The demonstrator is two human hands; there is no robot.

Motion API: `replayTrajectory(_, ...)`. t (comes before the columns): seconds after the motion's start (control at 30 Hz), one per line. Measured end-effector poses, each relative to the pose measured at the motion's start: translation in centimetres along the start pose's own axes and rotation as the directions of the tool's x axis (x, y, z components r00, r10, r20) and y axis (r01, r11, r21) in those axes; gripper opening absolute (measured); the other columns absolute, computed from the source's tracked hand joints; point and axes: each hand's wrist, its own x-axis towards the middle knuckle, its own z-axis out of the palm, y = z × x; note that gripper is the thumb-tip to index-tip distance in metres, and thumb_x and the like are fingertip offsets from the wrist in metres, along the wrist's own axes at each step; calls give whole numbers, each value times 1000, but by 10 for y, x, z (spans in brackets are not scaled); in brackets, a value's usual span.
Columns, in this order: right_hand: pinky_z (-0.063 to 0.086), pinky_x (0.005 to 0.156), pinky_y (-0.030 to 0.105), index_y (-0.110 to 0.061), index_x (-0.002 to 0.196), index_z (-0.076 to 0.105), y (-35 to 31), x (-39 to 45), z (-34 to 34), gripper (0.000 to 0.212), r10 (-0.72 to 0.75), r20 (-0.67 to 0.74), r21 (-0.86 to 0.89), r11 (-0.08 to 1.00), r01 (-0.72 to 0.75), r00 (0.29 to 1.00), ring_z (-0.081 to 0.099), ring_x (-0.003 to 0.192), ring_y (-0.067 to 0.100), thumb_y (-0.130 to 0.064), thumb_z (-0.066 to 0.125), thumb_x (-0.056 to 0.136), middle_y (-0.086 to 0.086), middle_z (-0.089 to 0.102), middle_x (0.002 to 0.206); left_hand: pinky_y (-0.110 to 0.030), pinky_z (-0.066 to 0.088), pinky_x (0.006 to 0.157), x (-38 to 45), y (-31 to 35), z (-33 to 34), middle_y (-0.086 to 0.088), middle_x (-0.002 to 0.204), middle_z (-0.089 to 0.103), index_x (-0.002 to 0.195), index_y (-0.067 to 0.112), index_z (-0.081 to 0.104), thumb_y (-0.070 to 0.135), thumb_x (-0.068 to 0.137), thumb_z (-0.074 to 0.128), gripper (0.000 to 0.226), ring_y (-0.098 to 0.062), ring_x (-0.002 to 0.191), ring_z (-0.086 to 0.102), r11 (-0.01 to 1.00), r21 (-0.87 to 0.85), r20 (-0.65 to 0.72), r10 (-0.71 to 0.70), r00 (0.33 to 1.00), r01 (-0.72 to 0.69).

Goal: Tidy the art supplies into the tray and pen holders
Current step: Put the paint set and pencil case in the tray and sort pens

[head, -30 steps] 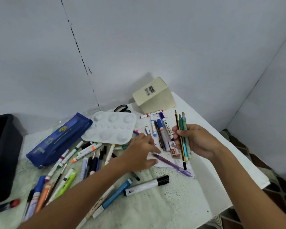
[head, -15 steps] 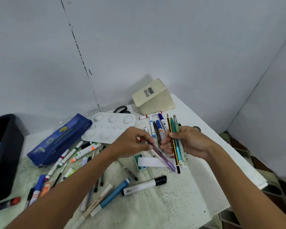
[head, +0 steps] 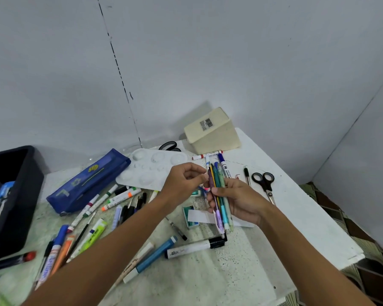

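My right hand [head: 241, 199] grips an upright bundle of pens and pencils [head: 222, 191] above the middle of the table. A purple pen [head: 217, 215] stands at the bundle's left side. My left hand [head: 181, 182] pinches the top end of that purple pen. A cream pen holder [head: 212, 133] lies on its side by the back wall. A black tray [head: 29, 173] sits at the far left with a few items inside. Several loose markers [head: 111, 199] lie scattered on the table, among them a white marker with a black cap [head: 192, 248].
A blue pencil case [head: 86, 182] and a white paint palette [head: 150, 166] lie behind the loose markers. Black scissors [head: 264, 184] lie to the right of my hands, another pair [head: 169, 146] behind the palette. The table's edge [head: 332, 235] drops off at the right.
My left hand picked the purple pen up off the table and brought it to the bundle in my right hand, where it now stands upright.
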Motion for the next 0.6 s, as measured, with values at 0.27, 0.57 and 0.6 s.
replayTrajectory(0.27, 59, 72, 44, 1, 115, 53, -10, -3, -27, 31, -12, -77, 190, 981, 27, 997, 65, 71, 28, 0, 56, 85, 19, 64, 83, -29, 37, 85, -19, -47, -14, 5, 96, 55, 107, 18, 69, 43, 78, 71, 38, -10, 97, 44, 511, 737, 456, 107, 884, -442)
replayTrajectory(0.57, 57, 64, 40, 2, 113, 54, -11, 3, -28, 27, -87, -125, 54, 994, 94, 988, 57, 58, 22, -3, 56, 87, 16, 61, 75, -11, 40, 59, -20, -31, -16, 9, 74, 61, 74, 21, 66, 9, 71, 79, 18, 3, 66, 53, 809, 548, 400, -31, 916, -212)
replayTrajectory(0.6, 57, 63, 37, 3, 113, 55, -11, 4, -26, 26, -114, -128, 26, 993, 119, 985, 56, 56, 21, -2, 56, 87, 15, 60, 73, -12, 42, 60, -20, -28, -19, 6, 75, 63, 75, 18, 67, 6, 72, 78, 17, 3, 65, 54, 851, 494, 400, -42, 916, -177)
